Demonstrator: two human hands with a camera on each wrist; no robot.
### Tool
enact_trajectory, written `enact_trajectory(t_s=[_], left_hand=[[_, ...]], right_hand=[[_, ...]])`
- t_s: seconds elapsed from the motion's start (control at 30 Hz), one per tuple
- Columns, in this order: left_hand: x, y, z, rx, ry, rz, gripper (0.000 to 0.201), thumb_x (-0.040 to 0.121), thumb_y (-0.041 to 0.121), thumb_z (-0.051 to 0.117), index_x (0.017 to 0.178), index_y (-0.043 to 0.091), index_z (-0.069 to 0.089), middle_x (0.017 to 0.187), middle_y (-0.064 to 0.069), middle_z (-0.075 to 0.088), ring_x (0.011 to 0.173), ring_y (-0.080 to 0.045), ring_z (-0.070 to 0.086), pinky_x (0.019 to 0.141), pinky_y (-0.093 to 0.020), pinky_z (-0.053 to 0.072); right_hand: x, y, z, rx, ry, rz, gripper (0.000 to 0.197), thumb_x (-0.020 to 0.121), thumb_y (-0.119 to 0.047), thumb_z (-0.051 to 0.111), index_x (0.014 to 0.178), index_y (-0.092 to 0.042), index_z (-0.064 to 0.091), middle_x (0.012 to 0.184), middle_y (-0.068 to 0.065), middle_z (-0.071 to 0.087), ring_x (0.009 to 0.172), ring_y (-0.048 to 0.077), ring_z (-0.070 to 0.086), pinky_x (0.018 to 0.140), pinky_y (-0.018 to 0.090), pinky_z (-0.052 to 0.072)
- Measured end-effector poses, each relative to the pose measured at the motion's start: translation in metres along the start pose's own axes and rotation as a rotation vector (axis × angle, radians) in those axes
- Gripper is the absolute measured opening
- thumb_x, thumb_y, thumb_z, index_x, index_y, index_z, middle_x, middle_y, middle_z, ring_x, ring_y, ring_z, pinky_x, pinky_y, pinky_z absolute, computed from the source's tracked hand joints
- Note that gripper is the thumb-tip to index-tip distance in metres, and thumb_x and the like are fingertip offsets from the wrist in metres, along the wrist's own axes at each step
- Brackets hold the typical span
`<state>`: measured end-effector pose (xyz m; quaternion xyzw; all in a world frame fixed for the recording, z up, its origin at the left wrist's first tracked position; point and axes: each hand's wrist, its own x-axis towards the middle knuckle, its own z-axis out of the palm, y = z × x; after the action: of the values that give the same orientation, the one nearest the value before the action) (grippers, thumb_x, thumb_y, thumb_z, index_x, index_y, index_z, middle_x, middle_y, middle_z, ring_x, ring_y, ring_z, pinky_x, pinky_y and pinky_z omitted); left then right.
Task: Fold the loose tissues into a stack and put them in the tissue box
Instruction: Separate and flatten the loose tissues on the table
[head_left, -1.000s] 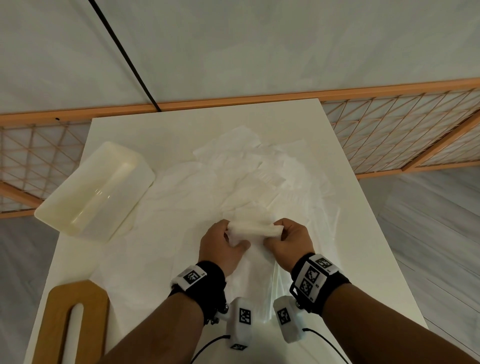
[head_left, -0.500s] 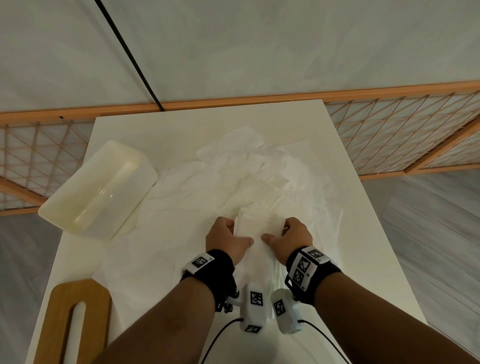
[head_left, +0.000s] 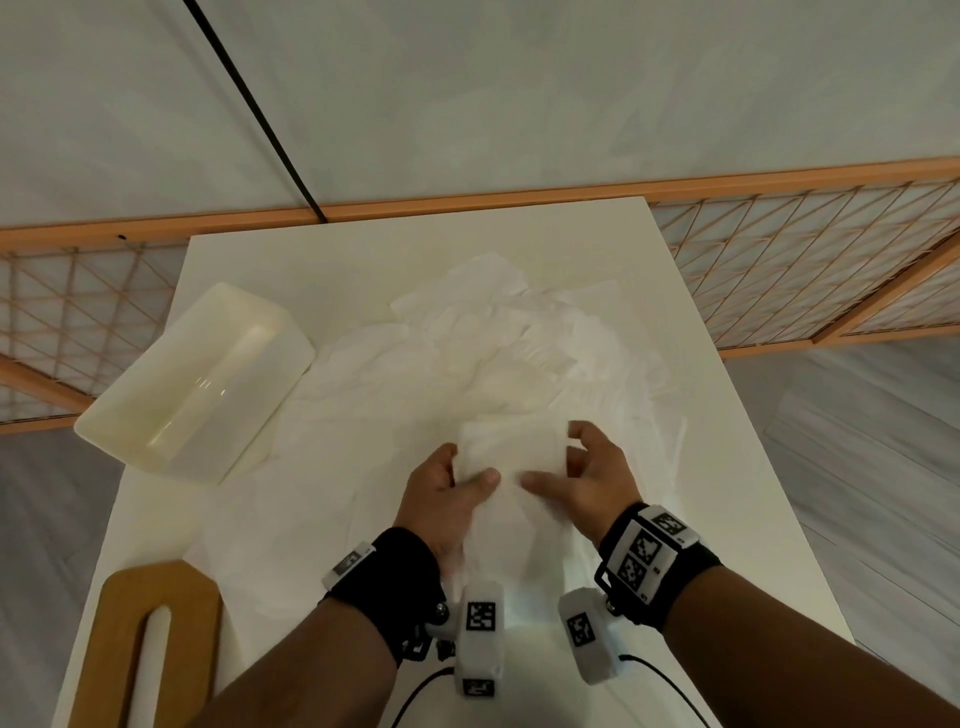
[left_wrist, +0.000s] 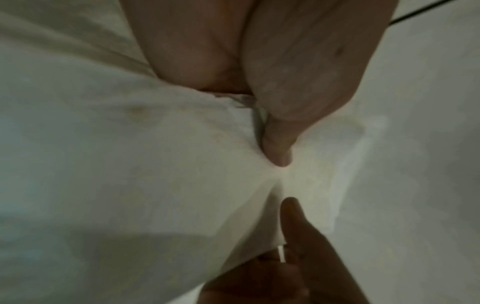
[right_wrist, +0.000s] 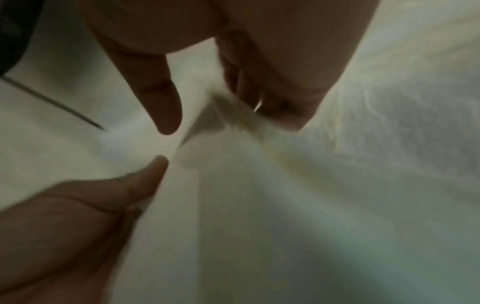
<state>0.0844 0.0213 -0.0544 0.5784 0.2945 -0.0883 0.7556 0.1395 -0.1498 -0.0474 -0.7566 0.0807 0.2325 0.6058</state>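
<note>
white table (head_left: 717, 467), wooden board (head_left: 119, 639), orange lattice fence (head_left: 810, 270)

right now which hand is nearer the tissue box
Left. The left hand is right of the tissue box, holding the folded tissue; the right hand is farther right.

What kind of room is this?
Probably a room at home, though I can't be sure: a white table against a plain wall, a wooden lattice rail, and grey plank flooring.

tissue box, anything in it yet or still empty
Empty: the head view looks straight into the open tissue box and shows only its bare bottom. The tissues lie on the table beside it.
</note>
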Motion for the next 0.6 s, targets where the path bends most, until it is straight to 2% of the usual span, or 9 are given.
enact_trajectory(t_s=[0.07, 0.17, 0.27, 0.33, 0.4, 0.5, 0.57, 0.6], left_hand=[[0.0, 0.002, 0.001, -0.111, 0.025, -0.097, 0.025, 0.093, -0.001, 0.066, 0.117, 0.006, 0.067, 0.108, -0.02, 0.075, 0.1, -0.042, 0.072, 0.087, -0.06, 0.058], [0.002, -0.001, -0.002, -0.035, 0.132, -0.152, 0.018, 0.094, 0.002, 0.067, 0.11, 0.009, 0.07, 0.098, -0.016, 0.077, 0.091, -0.039, 0.074, 0.081, -0.061, 0.06], [0.004, -0.007, -0.008, 0.13, 0.217, -0.119, 0.018, 0.085, 0.014, 0.076, 0.103, 0.017, 0.073, 0.092, -0.008, 0.079, 0.086, -0.034, 0.075, 0.08, -0.059, 0.061], [0.006, -0.007, -0.011, 0.231, 0.238, -0.078, 0.021, 0.078, 0.025, 0.077, 0.098, 0.022, 0.073, 0.091, -0.003, 0.078, 0.085, -0.03, 0.075, 0.081, -0.055, 0.061], [0.008, -0.005, -0.01, 0.309, 0.253, -0.036, 0.015, 0.083, 0.023, 0.076, 0.097, 0.023, 0.071, 0.091, -0.001, 0.077, 0.085, -0.026, 0.075, 0.081, -0.052, 0.062], [0.01, -0.003, -0.008, 0.361, 0.279, -0.002, 0.008, 0.092, 0.02, 0.071, 0.1, 0.022, 0.068, 0.094, -0.002, 0.075, 0.086, -0.025, 0.073, 0.082, -0.05, 0.061], [0.01, -0.002, -0.006, 0.39, 0.287, 0.014, 0.008, 0.095, 0.026, 0.068, 0.101, 0.021, 0.065, 0.097, -0.003, 0.072, 0.088, -0.024, 0.07, 0.085, -0.049, 0.059], [0.01, -0.002, -0.006, 0.421, 0.293, 0.013, 0.015, 0.095, 0.031, 0.068, 0.102, 0.02, 0.062, 0.1, -0.003, 0.07, 0.09, -0.024, 0.068, 0.087, -0.048, 0.058]], right_hand=[[-0.003, -0.001, 0.004, -0.058, -0.042, 0.087, 0.047, 0.074, -0.025, 0.091, 0.108, -0.026, 0.058, 0.092, 0.001, 0.078, 0.081, 0.019, 0.076, 0.074, 0.038, 0.063], [-0.006, 0.001, 0.013, -0.377, -0.084, 0.11, 0.022, 0.083, -0.037, 0.08, 0.095, -0.021, 0.071, 0.088, -0.003, 0.076, 0.079, 0.014, 0.074, 0.077, 0.036, 0.063], [-0.007, -0.001, 0.018, -0.537, -0.099, 0.144, 0.024, 0.086, -0.044, 0.075, 0.085, -0.021, 0.07, 0.082, -0.006, 0.071, 0.072, 0.009, 0.068, 0.06, 0.023, 0.054], [-0.007, -0.005, 0.021, -0.636, -0.11, 0.173, 0.031, 0.085, -0.051, 0.074, 0.08, -0.021, 0.066, 0.08, -0.006, 0.068, 0.069, 0.009, 0.064, 0.053, 0.02, 0.045], [-0.006, -0.007, 0.024, -0.727, -0.104, 0.17, 0.038, 0.085, -0.057, 0.071, 0.077, -0.021, 0.061, 0.079, -0.005, 0.064, 0.068, 0.009, 0.061, 0.051, 0.021, 0.042], [-0.003, -0.008, 0.024, -0.75, -0.086, 0.136, 0.038, 0.092, -0.058, 0.063, 0.09, -0.021, 0.059, 0.084, -0.007, 0.06, 0.073, 0.01, 0.057, 0.055, 0.022, 0.039], [-0.001, -0.007, 0.022, -0.747, -0.076, 0.136, 0.034, 0.098, -0.054, 0.056, 0.096, -0.02, 0.056, 0.086, -0.007, 0.057, 0.076, 0.012, 0.054, 0.058, 0.023, 0.038], [0.001, -0.006, 0.022, -0.761, -0.076, 0.144, 0.032, 0.1, -0.051, 0.053, 0.095, -0.019, 0.055, 0.088, -0.005, 0.058, 0.075, 0.012, 0.053, 0.061, 0.025, 0.039]])
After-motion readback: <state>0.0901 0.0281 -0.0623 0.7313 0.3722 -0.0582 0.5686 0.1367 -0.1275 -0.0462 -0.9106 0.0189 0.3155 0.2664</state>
